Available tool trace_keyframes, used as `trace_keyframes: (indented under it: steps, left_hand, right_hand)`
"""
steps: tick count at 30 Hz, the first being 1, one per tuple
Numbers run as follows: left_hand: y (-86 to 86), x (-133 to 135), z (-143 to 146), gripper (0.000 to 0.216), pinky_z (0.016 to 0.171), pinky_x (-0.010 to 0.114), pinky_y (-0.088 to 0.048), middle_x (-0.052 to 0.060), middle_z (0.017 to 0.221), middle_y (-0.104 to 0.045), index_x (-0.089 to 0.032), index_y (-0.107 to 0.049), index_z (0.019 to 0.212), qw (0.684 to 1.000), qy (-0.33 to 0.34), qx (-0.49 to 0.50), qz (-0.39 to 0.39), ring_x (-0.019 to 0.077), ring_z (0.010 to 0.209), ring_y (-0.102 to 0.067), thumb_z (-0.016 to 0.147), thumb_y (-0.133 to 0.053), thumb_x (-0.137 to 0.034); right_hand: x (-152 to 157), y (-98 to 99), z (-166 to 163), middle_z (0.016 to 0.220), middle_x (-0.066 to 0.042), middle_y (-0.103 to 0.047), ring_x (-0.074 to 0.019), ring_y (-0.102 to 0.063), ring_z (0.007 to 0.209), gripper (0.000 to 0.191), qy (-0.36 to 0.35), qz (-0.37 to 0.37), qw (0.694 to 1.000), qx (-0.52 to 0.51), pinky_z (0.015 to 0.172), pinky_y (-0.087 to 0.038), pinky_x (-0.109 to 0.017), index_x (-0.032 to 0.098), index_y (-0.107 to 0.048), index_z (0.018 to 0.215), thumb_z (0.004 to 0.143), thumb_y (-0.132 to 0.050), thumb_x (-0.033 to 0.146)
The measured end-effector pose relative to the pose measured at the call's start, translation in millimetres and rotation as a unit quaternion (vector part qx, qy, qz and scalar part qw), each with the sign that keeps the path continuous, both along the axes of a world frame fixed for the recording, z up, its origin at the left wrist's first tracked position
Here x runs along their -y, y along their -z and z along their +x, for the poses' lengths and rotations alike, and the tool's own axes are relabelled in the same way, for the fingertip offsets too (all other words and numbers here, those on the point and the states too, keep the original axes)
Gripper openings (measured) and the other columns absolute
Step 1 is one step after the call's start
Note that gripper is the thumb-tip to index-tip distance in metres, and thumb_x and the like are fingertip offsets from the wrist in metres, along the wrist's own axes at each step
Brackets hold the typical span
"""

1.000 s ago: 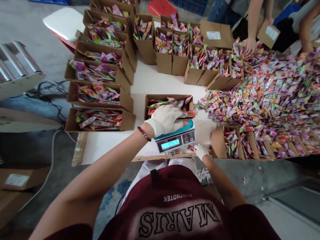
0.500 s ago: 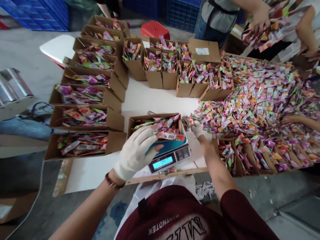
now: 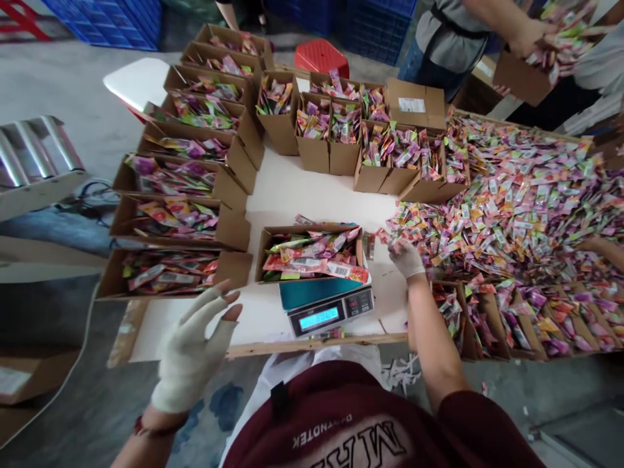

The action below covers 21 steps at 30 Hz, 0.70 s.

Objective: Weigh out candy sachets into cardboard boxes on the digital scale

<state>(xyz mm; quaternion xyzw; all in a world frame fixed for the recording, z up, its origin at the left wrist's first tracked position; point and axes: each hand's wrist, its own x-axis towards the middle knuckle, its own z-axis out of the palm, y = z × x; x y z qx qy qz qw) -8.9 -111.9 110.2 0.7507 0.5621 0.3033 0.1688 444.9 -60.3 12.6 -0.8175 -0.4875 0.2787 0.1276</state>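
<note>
My left hand [image 3: 192,344], in a white glove with bare fingertips, is raised over the table's front edge. Its fingers are spread and hold nothing. An open cardboard box [image 3: 267,253] full of colourful small packets [image 3: 312,250] sits on a digital scale [image 3: 331,315] with a lit blue display; the digits are too blurred to read. To the right of the box, my gloved right hand [image 3: 408,259] is at the near left edge of a big heap of packets [image 3: 507,195]. Its fingers are bent in among packets, and whatever they grip is hidden.
Filled cardboard boxes [image 3: 234,224] line the table's left side, with more boxes [image 3: 344,156] at the back and several [image 3: 482,318] at the front right. Co-workers stand across the heap; one person's hands hold a box [image 3: 524,78]. A red stool [image 3: 322,57] is behind the table [image 3: 312,195].
My left hand has left the box and moved left and toward me, fingers spread. My right hand has shifted slightly right along the heap's edge. The view has shifted a little.
</note>
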Motion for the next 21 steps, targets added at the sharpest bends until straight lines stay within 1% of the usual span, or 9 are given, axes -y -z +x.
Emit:
trace_keyframes:
  steps: [3, 6, 8, 10, 13, 15, 17, 19, 21]
  left_hand:
    - [-8.3, -6.7, 5.9, 0.017, 0.099, 0.047, -0.06, 0.012, 0.128, -0.069, -0.02, -0.069, 0.106, 0.999, 0.034, 0.027, 0.002, 0.0283, 0.115, -0.069, 0.095, -0.059, -0.028]
    - [-18.7, -9.0, 7.0, 0.015, 0.102, 0.044, -0.057, 0.013, 0.128, -0.069, -0.018, -0.067, 0.099, 0.998, 0.054, 0.032, 0.002, 0.0256, 0.116, -0.068, 0.096, -0.057, -0.029]
    - [-22.1, -8.1, 4.4, 0.016, 0.102, 0.042, -0.056, 0.012, 0.127, -0.069, -0.018, -0.067, 0.097, 0.998, 0.053, 0.037, -0.002, 0.0243, 0.117, -0.067, 0.097, -0.056, -0.03]
    - [-22.4, -6.2, 0.4, 0.016, 0.102, 0.04, -0.055, 0.012, 0.127, -0.068, -0.019, -0.067, 0.098, 0.998, 0.05, 0.045, -0.007, 0.0233, 0.116, -0.067, 0.097, -0.056, -0.03]
    - [-20.0, -3.8, -6.1, 0.016, 0.102, 0.039, -0.055, 0.012, 0.128, -0.068, -0.018, -0.067, 0.099, 0.997, 0.054, 0.059, -0.01, 0.0228, 0.115, -0.067, 0.097, -0.056, -0.03]
    - [-18.4, -2.8, -10.2, 0.016, 0.102, 0.039, -0.055, 0.012, 0.128, -0.068, -0.018, -0.067, 0.097, 0.996, 0.057, 0.065, -0.008, 0.023, 0.115, -0.067, 0.096, -0.057, -0.03]
    - [-17.4, -1.8, -13.9, 0.016, 0.102, 0.039, -0.055, 0.012, 0.127, -0.069, -0.018, -0.068, 0.095, 0.996, 0.055, 0.069, -0.005, 0.0234, 0.114, -0.068, 0.096, -0.057, -0.03]
    - [-17.1, -1.1, -16.7, 0.016, 0.104, 0.04, -0.055, 0.012, 0.127, -0.069, -0.017, -0.068, 0.094, 0.996, 0.053, 0.077, -0.005, 0.0242, 0.115, -0.068, 0.096, -0.058, -0.03]
    - [-17.9, -1.0, -18.0, 0.018, 0.105, 0.041, -0.054, 0.013, 0.128, -0.069, -0.017, -0.069, 0.097, 0.995, 0.053, 0.087, -0.007, 0.0248, 0.116, -0.068, 0.096, -0.057, -0.029]
  right_hand:
    - [19.5, -28.1, 12.2, 0.094, -0.006, -0.066, -0.018, -0.063, 0.091, 0.025, 0.043, 0.054, 0.997, 0.025, 0.081, -0.053, -0.033, 0.015, -0.065, 0.098, 0.102, -0.05, 0.034]
    - [37.4, -63.5, 22.1, 0.087, -0.007, -0.061, -0.0215, -0.057, 0.092, 0.021, 0.068, 0.143, 0.983, 0.096, 0.084, -0.047, -0.033, 0.02, -0.06, 0.08, 0.092, -0.052, 0.034]
    - [43.6, -85.8, 22.2, 0.078, -0.004, -0.056, -0.02, -0.053, 0.082, 0.026, 0.059, 0.221, 0.963, 0.142, 0.08, -0.044, -0.031, 0.022, -0.053, 0.071, 0.09, -0.055, 0.039]
    - [45.1, -105.4, 14.9, 0.072, -0.002, -0.053, -0.0188, -0.049, 0.075, 0.031, 0.029, 0.277, 0.945, 0.175, 0.076, -0.042, -0.031, 0.023, -0.05, 0.07, 0.093, -0.051, 0.043]
    - [43.8, -131.6, -3.2, 0.089, -0.009, -0.062, -0.024, -0.054, 0.089, 0.027, -0.011, 0.292, 0.921, 0.256, 0.086, -0.043, -0.037, 0.022, -0.055, 0.077, 0.093, -0.053, 0.043]
    - [44.1, -148.5, -14.7, 0.099, -0.012, -0.065, -0.0281, -0.056, 0.099, 0.023, -0.019, 0.293, 0.907, 0.3, 0.091, -0.042, -0.041, 0.021, -0.058, 0.08, 0.091, -0.056, 0.041]
    - [45.8, -164.2, -26.0, 0.094, -0.012, -0.066, -0.0278, -0.058, 0.095, 0.022, -0.02, 0.312, 0.906, 0.285, 0.088, -0.045, -0.04, 0.021, -0.06, 0.082, 0.093, -0.054, 0.039]
    - [46.3, -176.0, -41.6, 0.091, -0.01, -0.067, -0.0255, -0.061, 0.089, 0.02, -0.043, 0.353, 0.908, 0.221, 0.085, -0.047, -0.038, 0.02, -0.062, 0.088, 0.095, -0.052, 0.037]
    - [42.1, -181.5, -65.5, 0.094, -0.008, -0.07, -0.0224, -0.063, 0.087, 0.019, -0.114, 0.362, 0.917, 0.121, 0.084, -0.05, -0.035, 0.02, -0.064, 0.099, 0.096, -0.049, 0.031]
